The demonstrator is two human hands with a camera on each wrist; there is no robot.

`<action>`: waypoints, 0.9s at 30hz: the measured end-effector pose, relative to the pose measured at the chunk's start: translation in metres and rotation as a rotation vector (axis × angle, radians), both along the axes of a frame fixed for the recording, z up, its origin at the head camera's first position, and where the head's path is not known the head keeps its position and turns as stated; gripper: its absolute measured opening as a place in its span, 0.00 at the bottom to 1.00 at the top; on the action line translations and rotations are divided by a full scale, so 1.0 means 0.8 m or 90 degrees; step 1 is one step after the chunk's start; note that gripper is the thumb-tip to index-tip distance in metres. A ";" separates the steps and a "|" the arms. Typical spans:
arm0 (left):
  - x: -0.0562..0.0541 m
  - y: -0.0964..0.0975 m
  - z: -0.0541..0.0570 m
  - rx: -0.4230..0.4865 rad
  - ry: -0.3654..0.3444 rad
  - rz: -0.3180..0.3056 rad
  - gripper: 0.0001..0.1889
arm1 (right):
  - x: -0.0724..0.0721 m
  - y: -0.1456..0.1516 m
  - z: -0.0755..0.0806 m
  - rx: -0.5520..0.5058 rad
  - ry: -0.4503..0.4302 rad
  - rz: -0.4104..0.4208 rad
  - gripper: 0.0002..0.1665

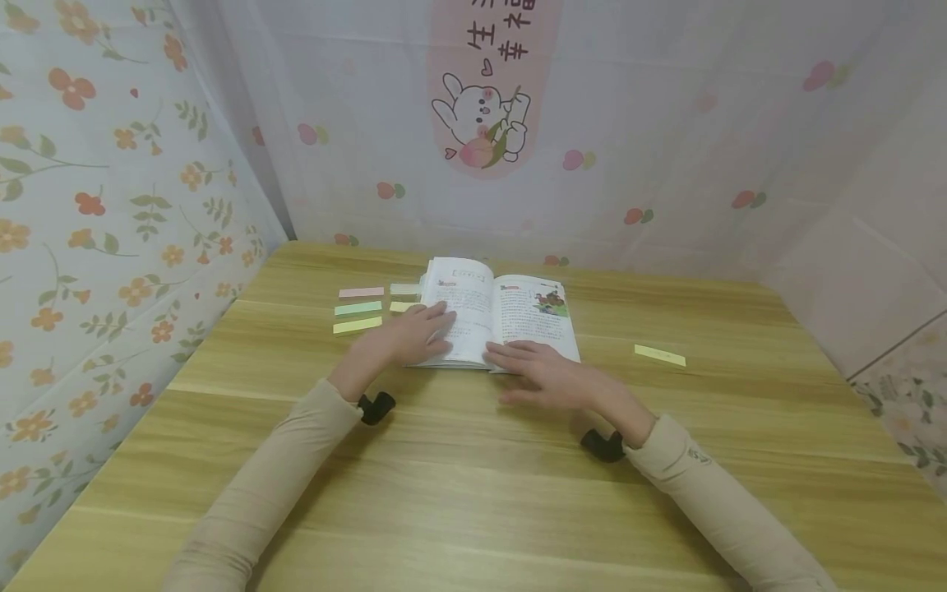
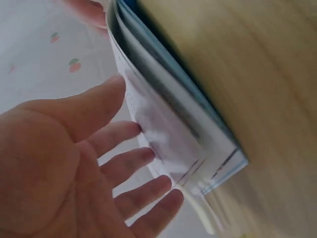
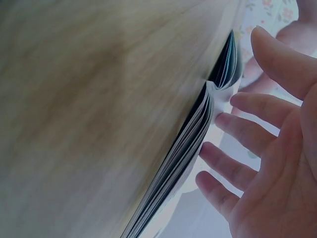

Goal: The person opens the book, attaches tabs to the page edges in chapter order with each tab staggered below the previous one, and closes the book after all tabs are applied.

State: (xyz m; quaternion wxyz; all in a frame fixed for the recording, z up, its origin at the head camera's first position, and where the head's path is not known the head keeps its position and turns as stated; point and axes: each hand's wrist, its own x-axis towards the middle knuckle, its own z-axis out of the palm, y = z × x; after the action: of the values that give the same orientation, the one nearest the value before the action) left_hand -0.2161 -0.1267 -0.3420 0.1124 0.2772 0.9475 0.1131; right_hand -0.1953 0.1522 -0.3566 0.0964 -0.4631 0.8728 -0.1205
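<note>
An open book (image 1: 466, 304) with printed text and a small coloured picture on its right page lies on the wooden table. My left hand (image 1: 410, 335) rests on the left page near its outer lower edge, fingers spread. In the left wrist view, the fingertips (image 2: 148, 154) of that hand touch the page. Near the lower middle of the book, my right hand (image 1: 543, 374) lies with fingers extended over the right page's bottom edge. Its fingertips (image 3: 225, 121) touch or hover at the paper near the spine; contact is hard to tell. Neither hand pinches anything.
Left of the book lie pink (image 1: 361, 293), green (image 1: 358, 308) and yellow strips (image 1: 358, 326), with two more strips partly beside the book. One yellow strip (image 1: 660, 355) lies to the right. Printed cloth (image 1: 355, 148) hangs behind the wooden table (image 1: 473, 493).
</note>
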 end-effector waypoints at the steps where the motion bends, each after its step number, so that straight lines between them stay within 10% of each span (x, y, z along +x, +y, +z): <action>1: -0.001 0.000 -0.002 -0.006 -0.020 0.006 0.32 | 0.000 0.000 0.000 0.001 0.000 0.000 0.41; 7: -0.001 -0.002 -0.008 -0.041 -0.099 0.020 0.35 | 0.000 -0.002 0.002 -0.001 -0.007 0.003 0.41; 27: 0.002 0.004 -0.008 -0.078 -0.093 0.036 0.35 | -0.053 -0.014 0.007 -0.023 -0.018 -0.021 0.35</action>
State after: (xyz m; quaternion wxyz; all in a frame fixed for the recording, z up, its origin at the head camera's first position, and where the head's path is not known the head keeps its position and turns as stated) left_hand -0.2146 -0.1239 -0.3484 0.1946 0.2336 0.9495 0.0779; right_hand -0.2379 0.1411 -0.3508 0.0988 -0.4482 0.8767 -0.1442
